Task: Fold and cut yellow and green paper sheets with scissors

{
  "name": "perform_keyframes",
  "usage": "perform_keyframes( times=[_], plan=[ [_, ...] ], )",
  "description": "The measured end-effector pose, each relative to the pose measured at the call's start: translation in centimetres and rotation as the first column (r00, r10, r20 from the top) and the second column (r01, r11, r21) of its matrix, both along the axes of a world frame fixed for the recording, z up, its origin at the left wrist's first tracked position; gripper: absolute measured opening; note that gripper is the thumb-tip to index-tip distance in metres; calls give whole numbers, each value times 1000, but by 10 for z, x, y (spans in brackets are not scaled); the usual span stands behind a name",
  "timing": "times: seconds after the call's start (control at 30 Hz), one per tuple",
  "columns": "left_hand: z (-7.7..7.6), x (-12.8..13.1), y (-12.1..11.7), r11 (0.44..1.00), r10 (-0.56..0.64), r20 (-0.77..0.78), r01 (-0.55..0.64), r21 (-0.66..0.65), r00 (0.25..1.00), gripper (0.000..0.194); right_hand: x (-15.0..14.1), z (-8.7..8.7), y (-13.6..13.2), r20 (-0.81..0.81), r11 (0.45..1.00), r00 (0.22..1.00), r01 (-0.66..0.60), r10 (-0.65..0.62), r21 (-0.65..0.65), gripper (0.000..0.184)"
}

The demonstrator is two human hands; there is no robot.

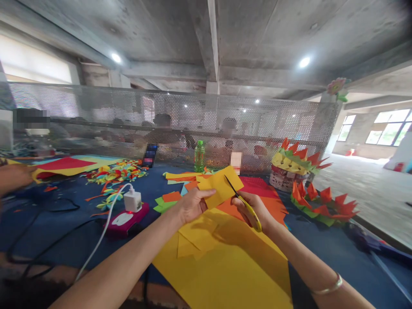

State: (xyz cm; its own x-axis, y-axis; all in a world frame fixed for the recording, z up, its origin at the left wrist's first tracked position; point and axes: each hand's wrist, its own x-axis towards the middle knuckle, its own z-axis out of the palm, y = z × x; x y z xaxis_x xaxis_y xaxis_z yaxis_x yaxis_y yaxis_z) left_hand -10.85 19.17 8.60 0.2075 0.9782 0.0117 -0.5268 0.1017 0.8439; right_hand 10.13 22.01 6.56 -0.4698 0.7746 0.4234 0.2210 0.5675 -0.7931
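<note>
My left hand [196, 204] pinches the lower left edge of a yellow paper piece [217, 184], holding it up over the table. In my right hand [254, 210] is a pair of yellow-handled scissors [250, 212], fingers wrapped round the handles. One dark blade [230, 184] lies across the face of the yellow piece near its right side. Below both hands is a large yellow paper sheet [244, 262], with several smaller yellow pieces [189, 242] on it. Red and orange sheets [270, 201] lie just beyond the right hand.
A magenta power strip [127, 219] with a white charger [132, 201] stands left, its cable trailing forward. Colourful paper scraps [125, 171], a green bottle [199, 156] and paper crowns [325, 206] surround the work. Another person's hand [16, 176] is at far left. A perforated metal screen [112, 120] backs the table.
</note>
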Motion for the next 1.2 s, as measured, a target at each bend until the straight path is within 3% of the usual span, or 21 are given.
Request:
perform_keyframes(
  times=[0.33,0.77,1.2],
  plan=[
    [1,1,-1,1000,5,2,-5,-10,1000,28,0,-2,3,-3,999,999,53,-53,0,60],
    [1,0,-1,1000,16,7,-16,-4,1000,26,1,5,-3,60,999,998,16,-18,34,49],
    [-4,1,0,999,-52,-2,52,0,999,28,3,4,-6,48,1000,998,30,-30,0,49]
  ],
)
